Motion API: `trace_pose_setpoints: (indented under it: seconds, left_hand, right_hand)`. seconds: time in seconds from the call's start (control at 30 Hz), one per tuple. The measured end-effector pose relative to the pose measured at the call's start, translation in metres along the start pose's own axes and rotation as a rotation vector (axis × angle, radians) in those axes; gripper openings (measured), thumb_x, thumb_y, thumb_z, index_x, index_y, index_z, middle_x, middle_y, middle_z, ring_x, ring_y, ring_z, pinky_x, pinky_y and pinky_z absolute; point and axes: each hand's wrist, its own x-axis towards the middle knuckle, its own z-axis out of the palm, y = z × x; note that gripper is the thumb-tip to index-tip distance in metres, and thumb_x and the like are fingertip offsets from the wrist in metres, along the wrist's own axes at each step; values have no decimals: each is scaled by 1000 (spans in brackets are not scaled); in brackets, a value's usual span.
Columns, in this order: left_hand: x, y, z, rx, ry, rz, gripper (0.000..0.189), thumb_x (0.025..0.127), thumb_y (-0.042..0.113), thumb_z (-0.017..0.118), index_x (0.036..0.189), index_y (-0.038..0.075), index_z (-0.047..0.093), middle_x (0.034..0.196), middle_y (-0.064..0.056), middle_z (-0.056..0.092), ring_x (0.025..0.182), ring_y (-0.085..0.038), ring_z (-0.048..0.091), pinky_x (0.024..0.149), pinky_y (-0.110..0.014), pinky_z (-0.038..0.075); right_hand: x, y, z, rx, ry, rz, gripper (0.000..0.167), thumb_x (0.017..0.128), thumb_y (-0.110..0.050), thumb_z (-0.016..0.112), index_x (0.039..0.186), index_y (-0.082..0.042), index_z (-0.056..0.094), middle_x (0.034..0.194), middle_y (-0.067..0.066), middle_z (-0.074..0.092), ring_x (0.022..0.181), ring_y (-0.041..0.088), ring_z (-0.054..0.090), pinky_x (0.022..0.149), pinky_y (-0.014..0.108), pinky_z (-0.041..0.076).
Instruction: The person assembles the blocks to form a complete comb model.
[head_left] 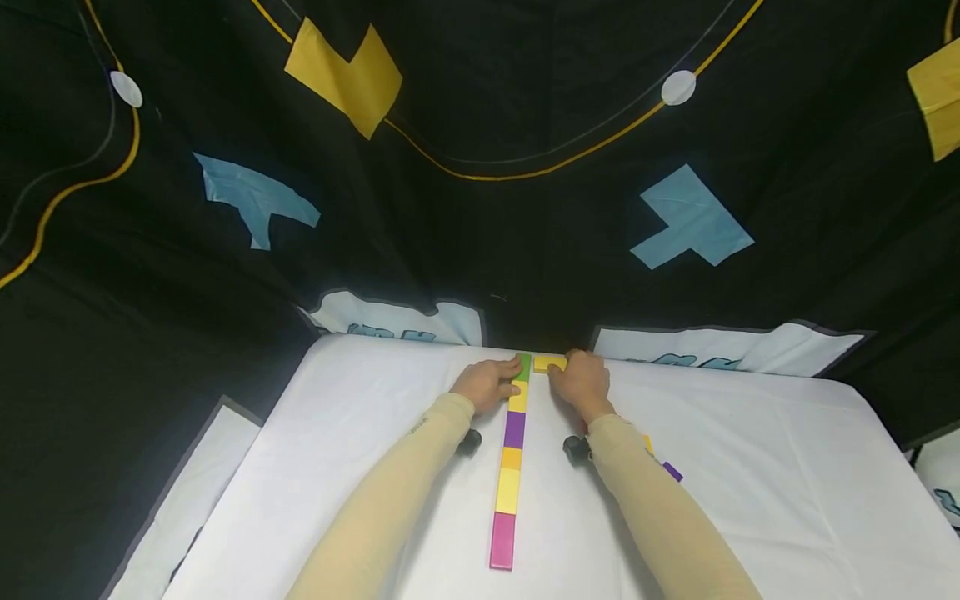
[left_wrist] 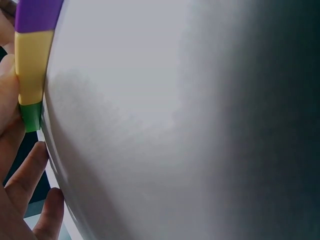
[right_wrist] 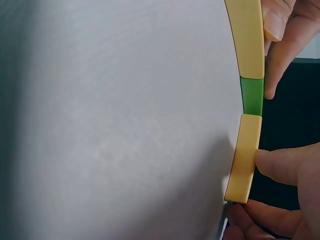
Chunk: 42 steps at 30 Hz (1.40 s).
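A straight row of coloured blocks runs away from me down the white table in the head view. It starts with a pink block (head_left: 502, 542), followed by yellow, orange, purple (head_left: 514, 430) and yellow (head_left: 518, 398) ones, and ends in a green block (head_left: 522, 367). My left hand (head_left: 482, 385) touches the row's left side near the far end, its fingers extended along the green and yellow blocks. With thumb and fingers, my right hand (head_left: 584, 385) pinches a loose yellow block (right_wrist: 243, 160), which lies crosswise right of the green one in the head view.
Beside the right forearm lie a purple block (head_left: 672, 472) and a yellow piece (head_left: 648, 443), partly hidden by the sleeve. Just beyond the hands is the far edge of the white-covered table (head_left: 750, 467). A black curtain (head_left: 480, 250) hangs behind it.
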Motion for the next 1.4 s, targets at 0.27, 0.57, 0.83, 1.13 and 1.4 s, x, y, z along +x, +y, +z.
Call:
trace_pose_setpoints:
  seconds: [0.27, 0.57, 0.83, 1.13, 1.4]
  left_hand:
    - [0, 2, 0, -3, -8, -2, 54, 98, 34, 66, 148, 20, 51, 156, 7, 41, 143, -21, 40, 119, -37, 32]
    - [-2, 5, -1, -5, -2, 5, 53, 98, 33, 66, 147, 18, 52, 156, 6, 42, 143, -22, 41, 119, -38, 33]
    - [-1, 1, 0, -7, 9, 19, 54, 98, 32, 66, 147, 17, 52, 156, 5, 42, 143, -23, 41, 118, -38, 33]
    - [0, -1, -1, 2, -4, -1, 55, 98, 35, 66, 148, 19, 50, 157, 6, 40, 143, -23, 40, 119, -39, 31]
    - [1, -1, 1, -5, 1, -2, 55, 98, 35, 66, 148, 20, 50, 157, 6, 40, 143, -24, 40, 120, -40, 31]
  right_hand:
    - [-3, -6, -2, 8, -26, 21, 45, 93, -32, 64, 114, 7, 70, 111, 23, 71, 104, 42, 65, 90, 53, 54]
    - [-3, -6, -2, 5, -30, 25, 45, 92, -31, 64, 115, 7, 69, 112, 23, 70, 105, 41, 64, 92, 53, 53]
    - [-3, -1, -8, 76, -18, 25, 49, 93, -34, 64, 121, 6, 67, 115, 21, 70, 107, 40, 65, 88, 52, 56]
    - [-18, 20, -44, 174, -50, 41, 52, 96, -36, 63, 131, 3, 61, 120, 20, 67, 106, 35, 62, 92, 51, 53]
    - [-42, 32, -68, 167, -60, 4, 53, 97, -36, 63, 135, 1, 59, 125, 22, 65, 113, 39, 60, 96, 53, 52]
